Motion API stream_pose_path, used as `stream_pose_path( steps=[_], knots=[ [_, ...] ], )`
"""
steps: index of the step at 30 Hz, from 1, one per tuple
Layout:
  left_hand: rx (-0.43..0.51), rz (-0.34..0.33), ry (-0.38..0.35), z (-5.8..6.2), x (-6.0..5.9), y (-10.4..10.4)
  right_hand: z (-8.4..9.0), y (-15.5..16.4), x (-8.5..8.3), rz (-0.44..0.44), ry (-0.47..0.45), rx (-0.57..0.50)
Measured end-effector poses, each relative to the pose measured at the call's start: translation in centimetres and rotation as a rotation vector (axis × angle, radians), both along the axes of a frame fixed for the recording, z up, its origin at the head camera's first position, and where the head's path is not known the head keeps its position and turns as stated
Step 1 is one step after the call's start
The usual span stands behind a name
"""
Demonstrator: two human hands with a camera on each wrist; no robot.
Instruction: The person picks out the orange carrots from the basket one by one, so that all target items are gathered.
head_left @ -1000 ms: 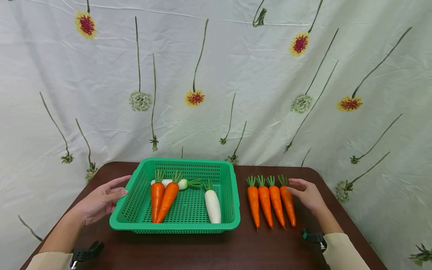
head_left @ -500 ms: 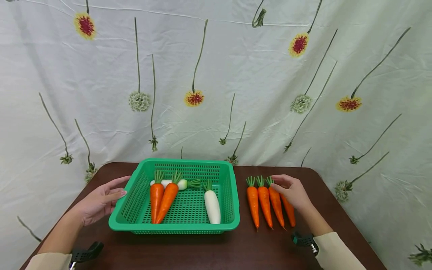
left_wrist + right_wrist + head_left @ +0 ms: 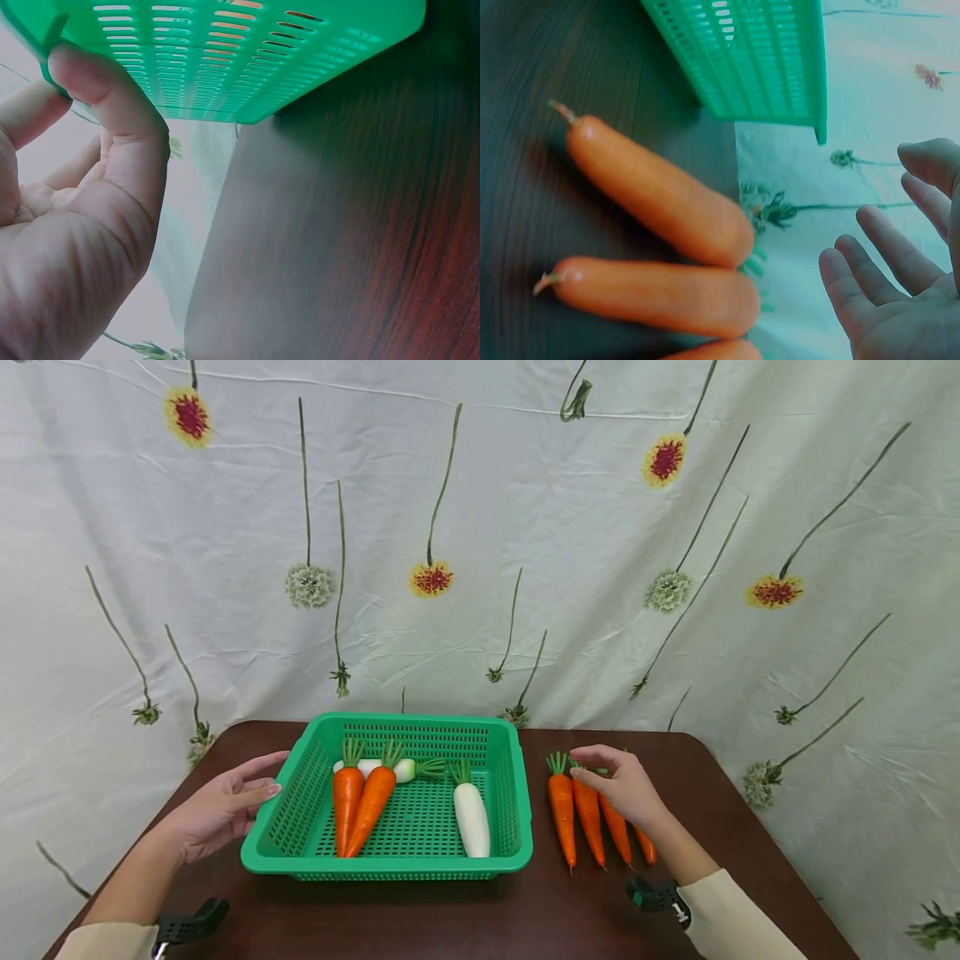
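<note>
A green plastic basket (image 3: 390, 864) stands on the table, with two carrots (image 3: 372, 810) side by side and two white radishes (image 3: 472, 820) inside. My left hand (image 3: 225, 802) holds the basket's left rim; the left wrist view shows its thumb (image 3: 112, 105) against the outer wall just under the rim. Several carrots (image 3: 562, 818) lie in a row right of the basket, leafy ends away from me. Over their green tops hovers my right hand (image 3: 618, 781), fingers relaxed and apart, nothing between them. It hides part of the right-hand carrots.
The dark brown wooden table (image 3: 420, 927) ends just behind the basket. A white cloth (image 3: 480, 527) with printed flowers hangs close behind and beside it. A strap with a small device (image 3: 656, 895) sits on each wrist.
My right hand has moved left along the row of carrots, from the rightmost one to near the second from the left. The left hand, basket and carrots have stayed put.
</note>
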State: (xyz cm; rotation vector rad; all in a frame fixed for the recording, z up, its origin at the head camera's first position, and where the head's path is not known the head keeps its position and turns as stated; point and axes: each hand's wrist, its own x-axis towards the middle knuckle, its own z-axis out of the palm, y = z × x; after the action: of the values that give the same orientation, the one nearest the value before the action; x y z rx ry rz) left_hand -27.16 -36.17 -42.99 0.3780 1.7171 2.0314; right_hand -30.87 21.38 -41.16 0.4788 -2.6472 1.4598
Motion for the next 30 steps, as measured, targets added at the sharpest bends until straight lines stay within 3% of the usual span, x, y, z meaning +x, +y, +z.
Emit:
stream_pose_path(
  steps=[19, 30],
  knots=[
    [0.003, -0.006, 0.000, 0.0, 0.0, 0.0, 2.1, -4.1, 0.5, 0.158, -0.094, -0.105],
    [0.011, -0.014, -0.006, 0.0, -0.1, -0.1, 2.2, -6.3, -0.1, 0.250, -0.144, -0.136]
  ],
)
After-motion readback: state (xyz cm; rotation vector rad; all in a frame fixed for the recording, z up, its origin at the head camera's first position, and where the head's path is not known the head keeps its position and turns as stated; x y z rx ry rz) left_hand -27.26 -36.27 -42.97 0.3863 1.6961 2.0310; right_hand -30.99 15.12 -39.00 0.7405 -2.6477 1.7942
